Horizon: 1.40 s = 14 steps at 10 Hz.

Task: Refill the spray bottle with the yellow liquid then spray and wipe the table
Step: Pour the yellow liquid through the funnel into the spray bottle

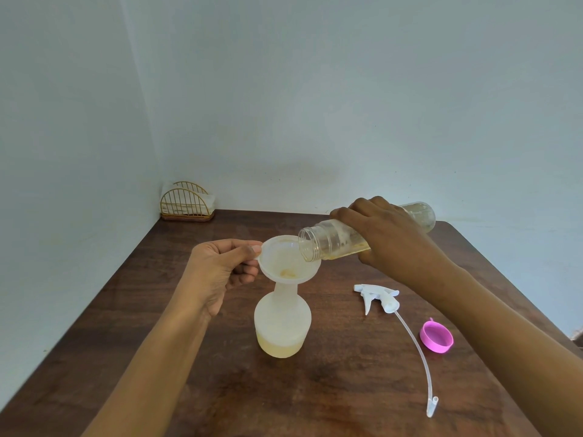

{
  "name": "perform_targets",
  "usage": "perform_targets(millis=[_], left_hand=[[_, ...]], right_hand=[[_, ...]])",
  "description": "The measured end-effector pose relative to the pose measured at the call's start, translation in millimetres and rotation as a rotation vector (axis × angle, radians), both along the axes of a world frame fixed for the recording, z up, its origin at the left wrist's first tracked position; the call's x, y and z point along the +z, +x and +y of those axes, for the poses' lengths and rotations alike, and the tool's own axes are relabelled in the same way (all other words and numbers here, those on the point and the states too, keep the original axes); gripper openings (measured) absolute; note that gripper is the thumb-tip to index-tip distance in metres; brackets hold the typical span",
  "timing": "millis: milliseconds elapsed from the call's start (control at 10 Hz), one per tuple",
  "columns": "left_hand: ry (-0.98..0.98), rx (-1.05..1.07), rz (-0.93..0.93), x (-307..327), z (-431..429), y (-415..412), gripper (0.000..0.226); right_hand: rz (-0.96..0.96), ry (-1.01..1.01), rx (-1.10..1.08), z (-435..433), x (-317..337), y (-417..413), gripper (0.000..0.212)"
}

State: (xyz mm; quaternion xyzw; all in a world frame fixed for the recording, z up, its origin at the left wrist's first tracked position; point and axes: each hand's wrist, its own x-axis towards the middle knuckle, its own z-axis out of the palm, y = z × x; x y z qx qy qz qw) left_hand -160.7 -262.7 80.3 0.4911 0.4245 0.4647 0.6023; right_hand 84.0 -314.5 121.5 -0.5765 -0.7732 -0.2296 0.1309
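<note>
— Refill is the step in hand. The spray bottle point(282, 323) stands upright mid-tabletop, a shallow layer of yellow liquid point(279, 346) in its base and a white funnel point(288, 258) seated in its neck.

— And the hands?

— My left hand point(217, 272) pinches the funnel's rim tab, fingers closed on it. My right hand point(386, 236) wraps the clear bottle point(334, 241), tipped nearly flat with its mouth over the funnel; only a little liquid is left inside, I'd judge.

— Next?

— Tip it further to drain, set it down, lift the funnel out. Then fetch the trigger head point(380, 298) lying toward the right edge, its tube running toward the near edge, beside a pink cap point(437, 337). A napkin holder point(186, 201) sits at the far left corner.
</note>
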Motion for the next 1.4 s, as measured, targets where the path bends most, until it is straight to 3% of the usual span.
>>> perform_targets(millis=[1400], left_hand=[[0.002, -0.001, -0.022, -0.8, -0.9, -0.5, 0.011]], right_hand=[[0.004, -0.032, -0.046, -3.1, 3.7, -5.3, 0.068]])
